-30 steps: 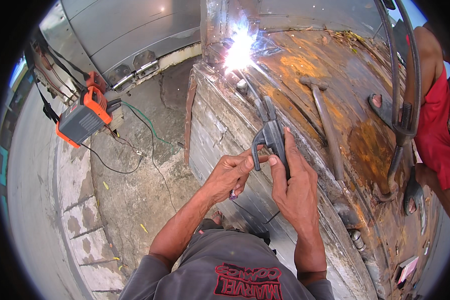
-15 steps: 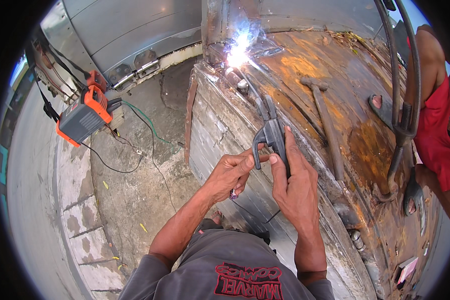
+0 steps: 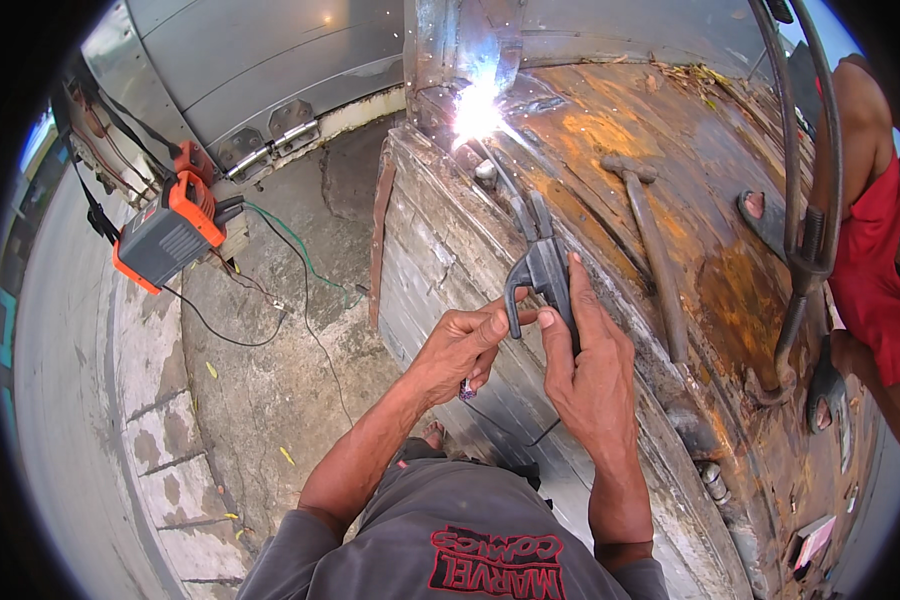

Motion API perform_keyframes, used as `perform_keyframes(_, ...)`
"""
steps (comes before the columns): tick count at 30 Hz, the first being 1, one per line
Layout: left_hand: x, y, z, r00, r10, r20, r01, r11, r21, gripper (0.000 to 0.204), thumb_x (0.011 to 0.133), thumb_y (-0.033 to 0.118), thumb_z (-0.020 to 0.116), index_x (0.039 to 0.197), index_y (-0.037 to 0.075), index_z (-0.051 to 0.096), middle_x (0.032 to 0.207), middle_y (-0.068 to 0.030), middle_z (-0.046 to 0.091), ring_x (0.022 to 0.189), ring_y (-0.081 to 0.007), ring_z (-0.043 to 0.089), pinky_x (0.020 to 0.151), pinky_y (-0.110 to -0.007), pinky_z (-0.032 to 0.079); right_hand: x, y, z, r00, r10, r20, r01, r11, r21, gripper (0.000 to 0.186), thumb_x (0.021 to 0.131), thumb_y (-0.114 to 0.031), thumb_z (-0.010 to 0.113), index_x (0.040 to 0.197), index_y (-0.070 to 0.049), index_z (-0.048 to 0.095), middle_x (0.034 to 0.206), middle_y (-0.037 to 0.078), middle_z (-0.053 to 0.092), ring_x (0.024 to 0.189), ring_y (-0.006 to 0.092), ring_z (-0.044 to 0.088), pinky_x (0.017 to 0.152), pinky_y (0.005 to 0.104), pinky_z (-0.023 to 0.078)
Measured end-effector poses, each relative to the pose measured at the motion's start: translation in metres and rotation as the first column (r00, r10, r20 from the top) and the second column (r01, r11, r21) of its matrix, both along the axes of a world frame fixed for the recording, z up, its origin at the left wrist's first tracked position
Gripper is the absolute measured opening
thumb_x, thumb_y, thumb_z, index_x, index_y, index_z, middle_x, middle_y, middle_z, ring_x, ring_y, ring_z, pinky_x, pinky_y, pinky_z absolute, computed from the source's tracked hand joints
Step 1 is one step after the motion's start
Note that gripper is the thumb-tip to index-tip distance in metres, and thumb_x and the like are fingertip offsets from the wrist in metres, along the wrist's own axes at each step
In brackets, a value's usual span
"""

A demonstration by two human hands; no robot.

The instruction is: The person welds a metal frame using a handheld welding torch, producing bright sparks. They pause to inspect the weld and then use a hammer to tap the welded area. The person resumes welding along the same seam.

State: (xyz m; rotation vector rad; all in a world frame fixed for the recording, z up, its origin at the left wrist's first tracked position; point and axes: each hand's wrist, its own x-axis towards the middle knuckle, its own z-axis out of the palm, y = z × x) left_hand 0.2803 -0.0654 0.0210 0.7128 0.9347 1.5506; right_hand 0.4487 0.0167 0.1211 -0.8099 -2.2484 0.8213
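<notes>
My right hand [image 3: 595,375] is wrapped round the handle of a black welding electrode holder [image 3: 544,265]. Curled beside it, my left hand [image 3: 460,350] has its fingertips at the holder's curved lever; something small and purplish shows by its lower fingers. A thin welding rod [image 3: 506,182] runs from the holder's jaws up to a blinding arc [image 3: 477,112]. The arc burns at the corner where the rusty truck bed [image 3: 610,125] meets an upright metal post [image 3: 460,45]. Glare hides the joint itself.
A hammer [image 3: 655,255] lies on the bed, right of the holder. Beyond it stand a bent metal bar [image 3: 813,245] and a person in red shorts [image 3: 875,270]. At left, an orange and grey welding machine [image 3: 170,235] trails cables over the concrete [image 3: 260,400].
The arc's glare looks larger and covers more of the fitting just below it, with sparks flying upward. My hands and the electrode holder stay nearly where they were.
</notes>
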Motion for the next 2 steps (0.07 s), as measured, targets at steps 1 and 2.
perform_keyframes(1, -0.0005, -0.0002, -0.0015, 1.0, -0.001, 0.003, 0.001, 1.0, 0.0, 0.067, 0.104, 0.057, 0.07, 0.13, -0.004, 0.076, 0.145, -0.0217, 0.069, 0.045, -0.0039, 0.048, 0.04, -0.024, 0.041, -0.0004, -0.0004, 0.0005, 1.0, -0.001, 0.004, 0.001, 1.0, -0.012, 0.063, 0.106, -0.011, 0.065, 0.165, 0.001, 0.043, 0.124, 0.031, 0.073, 0.11, 0.0461, 0.076, 0.092, 0.0472, 0.059)
perform_keyframes(2, -0.0009, -0.0003, -0.0035, 1.0, -0.003, 0.005, 0.003, 1.0, 0.001, 0.067, 0.104, 0.057, 0.07, 0.131, -0.004, 0.076, 0.145, -0.0215, 0.069, 0.045, -0.0041, 0.048, 0.04, -0.024, 0.041, -0.001, -0.0014, 0.0022, 1.0, -0.002, 0.008, 0.002, 1.0, -0.024, 0.064, 0.106, -0.011, 0.065, 0.165, 0.0, 0.043, 0.124, 0.031, 0.074, 0.11, 0.0453, 0.077, 0.092, 0.047, 0.059)
